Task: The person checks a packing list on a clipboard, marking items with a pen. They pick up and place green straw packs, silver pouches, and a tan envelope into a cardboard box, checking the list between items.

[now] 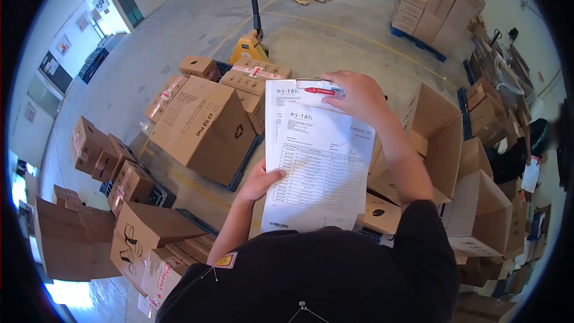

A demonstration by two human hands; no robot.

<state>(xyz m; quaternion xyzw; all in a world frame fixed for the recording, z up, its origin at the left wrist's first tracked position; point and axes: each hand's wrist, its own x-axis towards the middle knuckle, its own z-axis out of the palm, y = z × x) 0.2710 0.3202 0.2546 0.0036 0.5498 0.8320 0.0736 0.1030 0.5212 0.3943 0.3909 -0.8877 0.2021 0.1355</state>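
Observation:
Printed sheets headed "es-teh" [323, 167] lie on a clipboard held in front of my chest. A red pen [320, 91] is at the clip along the top edge. My left hand [263, 180] grips the left edge of the papers, its thumb on top of the sheet. My right hand [357, 96] is at the top right corner, with its fingers curled over the clip end beside the pen. The back of the clipboard is hidden.
A large carton [206, 125] on a pallet stands ahead to the left. Open cartons [433, 137] stand close on the right. A yellow pallet jack [250, 48] is ahead. More boxes [134, 182] are at the left. Another person [514, 161] is at the far right.

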